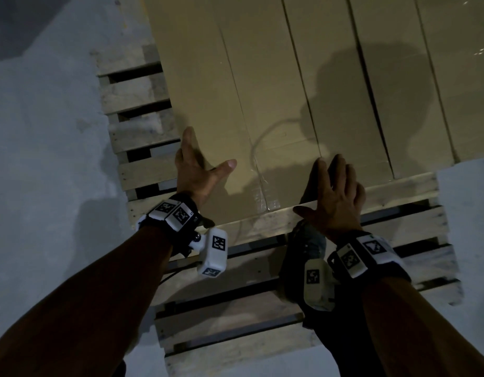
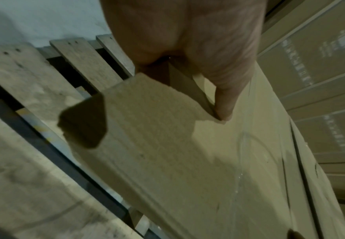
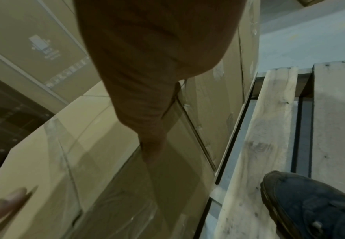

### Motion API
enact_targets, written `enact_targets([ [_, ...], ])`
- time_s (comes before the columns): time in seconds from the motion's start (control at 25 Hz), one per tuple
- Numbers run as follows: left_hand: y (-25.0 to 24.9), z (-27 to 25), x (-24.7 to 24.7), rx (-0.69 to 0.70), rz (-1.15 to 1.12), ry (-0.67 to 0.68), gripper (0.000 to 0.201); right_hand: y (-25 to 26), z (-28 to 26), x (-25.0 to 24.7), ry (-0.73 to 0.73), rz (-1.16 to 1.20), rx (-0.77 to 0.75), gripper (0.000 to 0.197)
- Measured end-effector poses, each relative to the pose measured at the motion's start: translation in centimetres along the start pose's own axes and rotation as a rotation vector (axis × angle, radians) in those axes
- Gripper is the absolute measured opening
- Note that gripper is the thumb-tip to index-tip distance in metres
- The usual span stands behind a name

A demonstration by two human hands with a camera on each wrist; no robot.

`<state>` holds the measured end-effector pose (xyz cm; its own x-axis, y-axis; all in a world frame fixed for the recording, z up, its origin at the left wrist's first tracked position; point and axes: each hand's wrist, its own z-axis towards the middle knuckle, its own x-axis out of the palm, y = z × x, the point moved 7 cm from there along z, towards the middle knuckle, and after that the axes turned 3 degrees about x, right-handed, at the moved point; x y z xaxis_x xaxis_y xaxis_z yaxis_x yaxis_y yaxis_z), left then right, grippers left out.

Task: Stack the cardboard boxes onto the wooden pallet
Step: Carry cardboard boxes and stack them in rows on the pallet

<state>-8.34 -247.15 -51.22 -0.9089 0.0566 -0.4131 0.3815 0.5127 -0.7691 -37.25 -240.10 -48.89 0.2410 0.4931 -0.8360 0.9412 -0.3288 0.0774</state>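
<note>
Both forearms are reaching out from the bottom of the head view, each wearing a black wrist strap with white blocks carrying square black-and-white coded markers (image 1: 180, 214); no words can be read on them. The left hand (image 1: 197, 170) is lying with straight, spread fingers against the left side of the nearest cardboard box (image 1: 235, 110), its thumb stretched across the top face, so it is pressing rather than gripping. The right hand (image 1: 334, 197) is resting with fingers relaxed and straight on the near right part of the same box top, holding nothing. That box is sitting on the wooden pallet (image 1: 398, 191) close to the pallet's left edge, with bare slats showing along the near edge; clear tape (image 1: 262, 191) is running down its top seam. More long cardboard boxes (image 1: 393, 77) are lying side by side to its right, reaching toward the pallet's right edge. Printing is showing on stacked cartons (image 2: 319, 53) in both wrist views, but it is too blurred to read. A dark shoe (image 3: 315, 205) is standing on a near slat of the pallet.
</note>
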Motion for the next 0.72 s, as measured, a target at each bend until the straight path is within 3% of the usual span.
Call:
enact_targets([
  [0.72,0.34,0.10,-0.25,0.019,-0.031,0.016,0.103,0.24,0.04,0.08,-0.038,0.030,0.023,0.124],
])
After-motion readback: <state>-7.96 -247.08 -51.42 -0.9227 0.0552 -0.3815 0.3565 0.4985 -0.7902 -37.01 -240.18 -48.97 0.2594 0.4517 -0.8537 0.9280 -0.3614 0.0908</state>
